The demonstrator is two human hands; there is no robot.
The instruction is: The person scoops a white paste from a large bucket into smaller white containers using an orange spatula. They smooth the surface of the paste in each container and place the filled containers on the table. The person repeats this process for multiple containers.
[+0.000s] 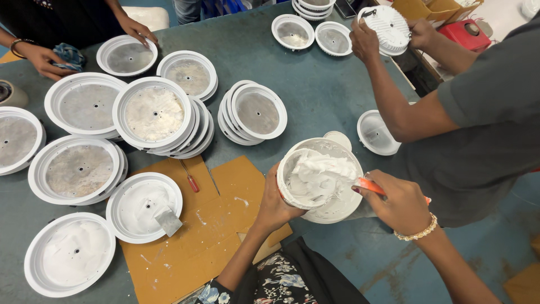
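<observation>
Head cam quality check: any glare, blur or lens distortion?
Head view: even, soft light with faint shadows; mild sheen on the metal discs, nothing blown out. Wide-angle bending toward the edges. Sharp at the paste tub, the left hand and the right hand; no motion blur evident there.

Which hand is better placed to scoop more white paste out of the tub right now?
The right hand: it grips the orange-handled tool with its tip already in the white paste. The left hand is wrapped around the white tub, steadying it, so it is not free.
</observation>
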